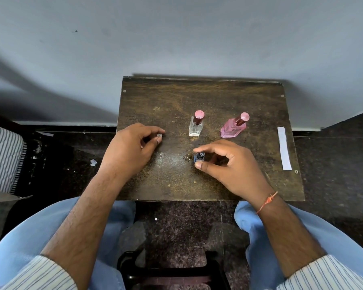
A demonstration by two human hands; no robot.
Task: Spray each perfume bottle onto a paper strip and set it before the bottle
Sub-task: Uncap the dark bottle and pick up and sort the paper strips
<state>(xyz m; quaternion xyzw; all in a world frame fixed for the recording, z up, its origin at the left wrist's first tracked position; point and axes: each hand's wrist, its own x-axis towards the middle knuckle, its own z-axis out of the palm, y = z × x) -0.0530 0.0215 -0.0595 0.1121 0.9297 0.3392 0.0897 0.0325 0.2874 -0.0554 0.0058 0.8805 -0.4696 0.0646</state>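
Three perfume bottles are on the small dark wooden table [210,97]. A clear square bottle with a pink cap [196,124] stands at the middle back. To its right stands a pink faceted bottle with a pink cap [234,127]. My right hand [228,164] grips a small blue bottle [199,157] between thumb and fingers; its black nozzle is bare. My left hand [132,147] pinches a small silvery cap [159,135] at the table's left side. A white paper strip [284,147] lies along the right edge.
The table stands against a grey wall, over a dark speckled floor with paper scraps on it. A striped cloth [4,158] shows at the far left. My knees in light blue trousers sit under the table's near edge, above a black stool [166,268].
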